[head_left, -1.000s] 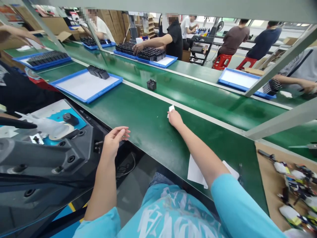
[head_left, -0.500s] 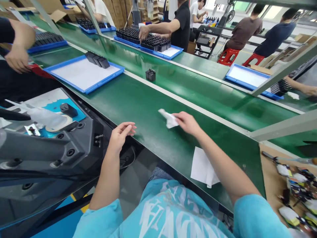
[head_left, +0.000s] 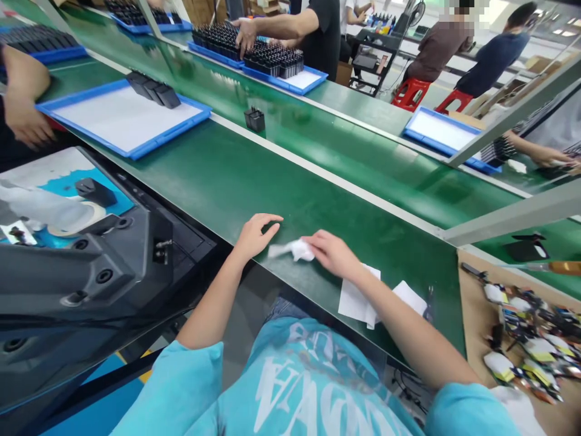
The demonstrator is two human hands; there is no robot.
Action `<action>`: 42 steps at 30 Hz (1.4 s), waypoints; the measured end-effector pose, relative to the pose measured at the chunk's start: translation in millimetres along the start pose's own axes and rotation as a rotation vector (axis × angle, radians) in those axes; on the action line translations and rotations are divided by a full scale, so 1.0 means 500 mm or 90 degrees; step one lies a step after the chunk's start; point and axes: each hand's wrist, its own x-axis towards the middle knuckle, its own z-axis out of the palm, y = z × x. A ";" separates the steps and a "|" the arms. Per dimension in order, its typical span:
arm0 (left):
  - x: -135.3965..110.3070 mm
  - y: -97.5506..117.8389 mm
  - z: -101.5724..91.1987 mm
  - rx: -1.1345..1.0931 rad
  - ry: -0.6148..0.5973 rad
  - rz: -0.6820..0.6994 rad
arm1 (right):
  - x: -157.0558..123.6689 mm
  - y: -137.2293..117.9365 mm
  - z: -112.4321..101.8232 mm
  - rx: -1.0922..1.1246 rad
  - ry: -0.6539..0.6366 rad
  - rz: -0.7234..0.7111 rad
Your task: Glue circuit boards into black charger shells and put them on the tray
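Observation:
A crumpled white tissue (head_left: 300,249) is pinched in the fingers of my right hand (head_left: 334,253), low over the green work surface (head_left: 254,175); its loose end points left. My left hand (head_left: 258,235) is just left of the tissue, thumb and fingers apart with nothing in them, at the near edge of the surface. A flat white paper sheet (head_left: 356,301) lies partly beneath my right forearm. Beyond that forearm shows another white piece of paper (head_left: 410,297), beside a small dark tool (head_left: 429,306).
At left are a dark grey machine (head_left: 109,272) and a blue tray (head_left: 131,151) with several black boxes (head_left: 154,91). A black plug-like block (head_left: 255,119) stands past the white rail (head_left: 290,156). Small parts (head_left: 521,339) cover cardboard at right. Co-workers (head_left: 318,30) work across the line.
My right hand has brought the tissue nearer the front edge. My left hand has moved right, close to it, with its fingers spread more. The view has shifted a little.

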 end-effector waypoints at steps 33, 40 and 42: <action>0.009 0.170 0.127 0.022 -0.231 0.138 | -0.285 0.098 -0.104 -0.091 0.104 0.312; 0.034 0.187 0.185 0.157 -0.346 0.256 | -0.329 0.077 -0.078 0.108 0.199 0.398; 0.039 0.180 0.194 0.166 -0.356 0.244 | -0.332 0.085 -0.081 0.320 0.322 0.432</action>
